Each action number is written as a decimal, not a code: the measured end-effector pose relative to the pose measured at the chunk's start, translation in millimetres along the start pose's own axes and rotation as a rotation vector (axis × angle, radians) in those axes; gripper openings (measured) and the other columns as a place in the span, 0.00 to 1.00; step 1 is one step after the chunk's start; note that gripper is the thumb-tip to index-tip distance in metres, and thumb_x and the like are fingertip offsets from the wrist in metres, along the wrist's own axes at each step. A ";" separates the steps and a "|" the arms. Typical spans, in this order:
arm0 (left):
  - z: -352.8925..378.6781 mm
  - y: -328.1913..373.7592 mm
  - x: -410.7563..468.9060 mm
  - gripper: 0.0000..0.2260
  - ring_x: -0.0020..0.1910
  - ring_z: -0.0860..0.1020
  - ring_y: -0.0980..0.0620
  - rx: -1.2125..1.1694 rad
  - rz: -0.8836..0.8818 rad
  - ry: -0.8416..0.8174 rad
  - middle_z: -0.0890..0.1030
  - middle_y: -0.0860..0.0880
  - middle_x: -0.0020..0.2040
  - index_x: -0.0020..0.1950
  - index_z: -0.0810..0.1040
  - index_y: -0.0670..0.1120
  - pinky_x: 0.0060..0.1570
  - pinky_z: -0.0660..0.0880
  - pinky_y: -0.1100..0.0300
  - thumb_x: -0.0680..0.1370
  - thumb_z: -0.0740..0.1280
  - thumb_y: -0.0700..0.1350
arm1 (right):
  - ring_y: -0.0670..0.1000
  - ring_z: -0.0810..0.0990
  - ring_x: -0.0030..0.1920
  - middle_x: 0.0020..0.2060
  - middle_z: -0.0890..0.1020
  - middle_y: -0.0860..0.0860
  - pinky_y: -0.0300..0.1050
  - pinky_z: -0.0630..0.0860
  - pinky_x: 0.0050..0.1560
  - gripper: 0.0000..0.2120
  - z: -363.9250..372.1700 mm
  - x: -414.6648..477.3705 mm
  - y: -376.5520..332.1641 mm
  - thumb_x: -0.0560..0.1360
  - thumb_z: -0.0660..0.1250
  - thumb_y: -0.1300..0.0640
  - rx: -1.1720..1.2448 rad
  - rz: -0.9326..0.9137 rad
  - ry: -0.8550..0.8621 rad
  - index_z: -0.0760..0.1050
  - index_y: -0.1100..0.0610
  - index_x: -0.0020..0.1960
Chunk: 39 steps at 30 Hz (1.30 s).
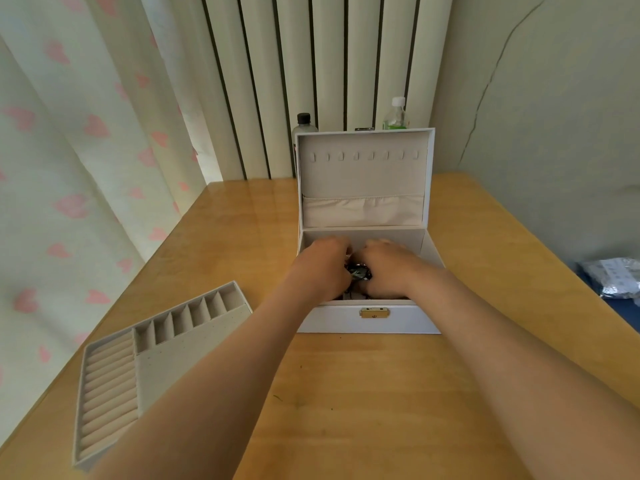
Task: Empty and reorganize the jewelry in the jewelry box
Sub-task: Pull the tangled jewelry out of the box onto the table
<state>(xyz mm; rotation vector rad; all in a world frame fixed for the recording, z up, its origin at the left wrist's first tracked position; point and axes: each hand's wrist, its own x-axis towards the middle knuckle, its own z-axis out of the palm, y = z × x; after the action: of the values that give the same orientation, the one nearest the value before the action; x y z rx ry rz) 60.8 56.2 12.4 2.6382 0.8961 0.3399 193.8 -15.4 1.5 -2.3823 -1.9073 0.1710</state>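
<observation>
Head view. Tray lies by bench left edge. Left hand and right hand, fingers curled, cup dark jewelry inside open box, mid-bench toward far edge. Risk: clump looks tangled; a hurried lift could snag or drop pieces.

Bare bench lies open up front; the tray blocks the left, the upright lid walls off the back.
</observation>
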 end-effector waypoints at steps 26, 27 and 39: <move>-9.5 -3.1 -9.0 0.25 0.58 0.77 0.46 -0.297 -0.040 0.092 0.80 0.46 0.57 0.72 0.70 0.40 0.62 0.74 0.50 0.75 0.58 0.30 | 0.55 0.77 0.48 0.51 0.78 0.53 0.47 0.73 0.43 0.09 -12.6 2.5 12.1 0.81 0.55 0.65 0.570 0.263 0.422 0.70 0.54 0.53; -9.5 -2.9 -9.0 0.25 0.59 0.77 0.47 -0.290 -0.037 0.087 0.81 0.46 0.57 0.72 0.70 0.40 0.62 0.74 0.51 0.75 0.57 0.30 | 0.54 0.76 0.46 0.50 0.78 0.52 0.45 0.71 0.40 0.10 -14.7 4.5 14.2 0.81 0.54 0.64 0.608 0.292 0.445 0.71 0.54 0.55; -10.5 -1.7 -10.5 0.16 0.50 0.77 0.49 -0.427 -0.019 0.085 0.79 0.51 0.49 0.65 0.74 0.43 0.49 0.74 0.58 0.77 0.60 0.37 | 0.52 0.64 0.42 0.39 0.67 0.54 0.47 0.62 0.43 0.11 -60.2 24.2 16.5 0.79 0.54 0.64 1.150 0.448 0.591 0.64 0.55 0.39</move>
<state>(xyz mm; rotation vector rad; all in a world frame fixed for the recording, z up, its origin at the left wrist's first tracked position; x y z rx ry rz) 48.3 53.3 20.1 2.2349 0.7731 0.5730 223.4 4.9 58.1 -1.6770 -0.6496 0.3951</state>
